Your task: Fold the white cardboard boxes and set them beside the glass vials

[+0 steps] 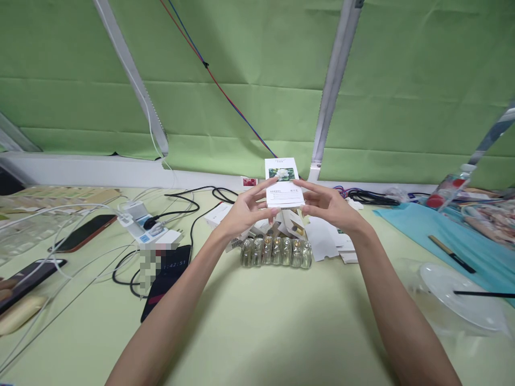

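Between my two hands, raised above the table, is a white box [285,194] with a white-flower picture and printed text on its face. My left hand [251,206] grips its left edge, thumb low and fingers along the side. On the opposite edge, my right hand [328,203] holds it the same way. Below the box stands a row of several small glass bottles [277,252] with clear to yellowish contents. Behind them lie opened small cartons [295,224] and a white paper piece [323,238], partly hidden by my hands.
At left are a power strip [145,228] with cables, a phone showing digits [167,276] and other phones. To the right lie a blue cloth [418,225], a knife [453,253], a plastic tub with a white lid [458,292] and a clear bottle [450,187]. Green sheeting [257,80] covers the wall.
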Action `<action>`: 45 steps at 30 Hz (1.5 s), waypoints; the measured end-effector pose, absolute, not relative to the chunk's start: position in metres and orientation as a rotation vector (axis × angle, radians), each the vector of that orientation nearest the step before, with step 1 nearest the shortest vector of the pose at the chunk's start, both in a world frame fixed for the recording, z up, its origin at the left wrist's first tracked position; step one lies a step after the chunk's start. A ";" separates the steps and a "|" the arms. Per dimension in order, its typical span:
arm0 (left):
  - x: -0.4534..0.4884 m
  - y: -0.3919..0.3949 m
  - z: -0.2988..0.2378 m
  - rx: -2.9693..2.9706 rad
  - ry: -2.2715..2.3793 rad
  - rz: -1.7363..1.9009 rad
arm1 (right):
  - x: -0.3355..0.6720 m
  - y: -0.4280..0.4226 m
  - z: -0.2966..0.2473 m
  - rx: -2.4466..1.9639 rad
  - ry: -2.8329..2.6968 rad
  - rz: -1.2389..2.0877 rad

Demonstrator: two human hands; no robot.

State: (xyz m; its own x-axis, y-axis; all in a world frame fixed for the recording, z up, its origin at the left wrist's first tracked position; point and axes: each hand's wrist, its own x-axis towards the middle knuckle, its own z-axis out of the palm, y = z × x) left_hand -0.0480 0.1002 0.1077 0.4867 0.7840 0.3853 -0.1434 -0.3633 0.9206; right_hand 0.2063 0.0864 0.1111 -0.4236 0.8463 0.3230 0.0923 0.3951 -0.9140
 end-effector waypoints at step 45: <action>-0.047 0.101 0.105 1.668 0.570 1.094 | 0.202 0.087 0.110 -0.839 -1.733 1.080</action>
